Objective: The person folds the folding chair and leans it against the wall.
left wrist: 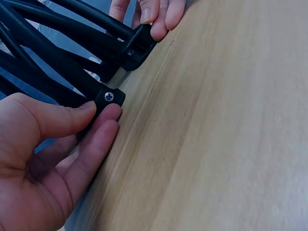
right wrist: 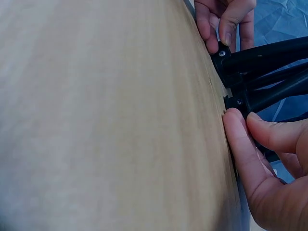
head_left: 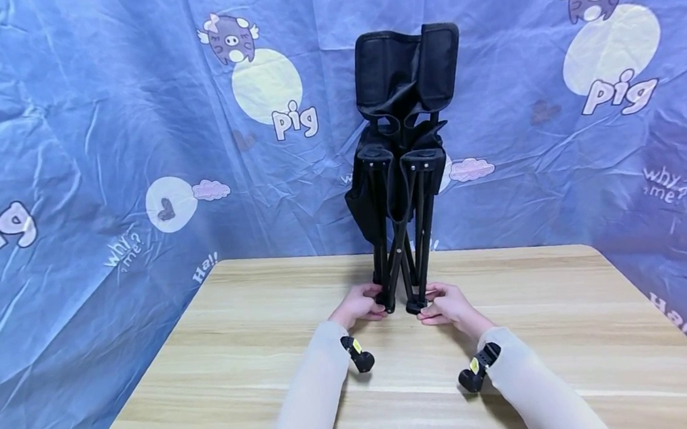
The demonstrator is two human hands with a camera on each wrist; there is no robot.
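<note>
A folded black camping chair (head_left: 398, 135) stands upright on the wooden table, its fabric bunched above thin crossing legs. Low on its left side, my left hand (head_left: 360, 303) pinches a front foot between thumb and fingers. In the left wrist view the thumb lies on that black foot (left wrist: 109, 96), next to a screw, with fingertips at its lower edge. My right hand (head_left: 447, 306) pinches the other front foot (right wrist: 237, 102) from the right. In the right wrist view its thumb and index finger meet at the foot's edge. The rear feet are partly hidden behind the legs.
The wooden table (head_left: 258, 358) reaches back to a blue cloth backdrop (head_left: 124, 90) printed with pigs and words. Small black wrist cameras sit on both cuffs, the left camera (head_left: 362, 361) and the right camera (head_left: 473, 377).
</note>
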